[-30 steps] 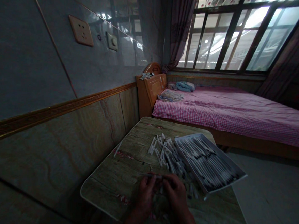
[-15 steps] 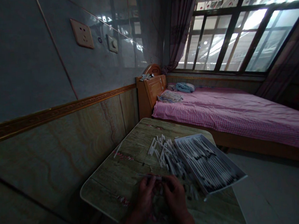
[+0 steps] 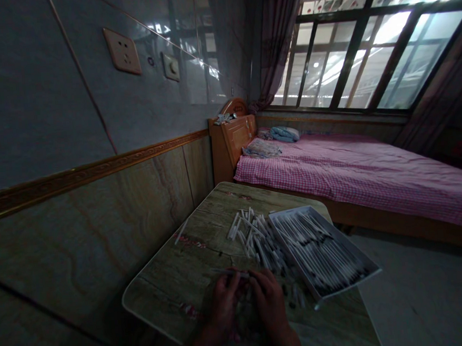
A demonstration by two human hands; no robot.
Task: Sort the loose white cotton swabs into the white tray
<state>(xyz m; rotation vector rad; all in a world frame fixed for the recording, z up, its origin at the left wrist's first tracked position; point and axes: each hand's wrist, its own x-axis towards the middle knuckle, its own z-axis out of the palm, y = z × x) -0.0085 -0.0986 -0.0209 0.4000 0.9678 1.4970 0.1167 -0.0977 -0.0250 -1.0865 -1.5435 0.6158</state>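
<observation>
My left hand [image 3: 224, 301] and my right hand [image 3: 269, 299] are close together over the near part of a small wood-patterned table [image 3: 171, 280]. Both are closed in a pinch on one thin white pen-like tube [image 3: 233, 272] held level between them. Beyond my hands lies a loose pile of white tubes [image 3: 255, 237] on the tabletop. To the right of the pile a shallow white tray [image 3: 366, 269] holds many tubes laid in a row, their dark tips toward me.
The table stands against a tiled wall [image 3: 78, 194] on the left, which carries a socket [image 3: 122, 44] and a switch [image 3: 171, 67]. A bed with a pink checked cover [image 3: 358, 177] lies behind. Bare floor [image 3: 429, 296] is to the right, under a large window [image 3: 365, 53].
Both hands stay pinched on the same tube in nearly the same spot. The view has shifted slightly; pile and tray are unmoved.
</observation>
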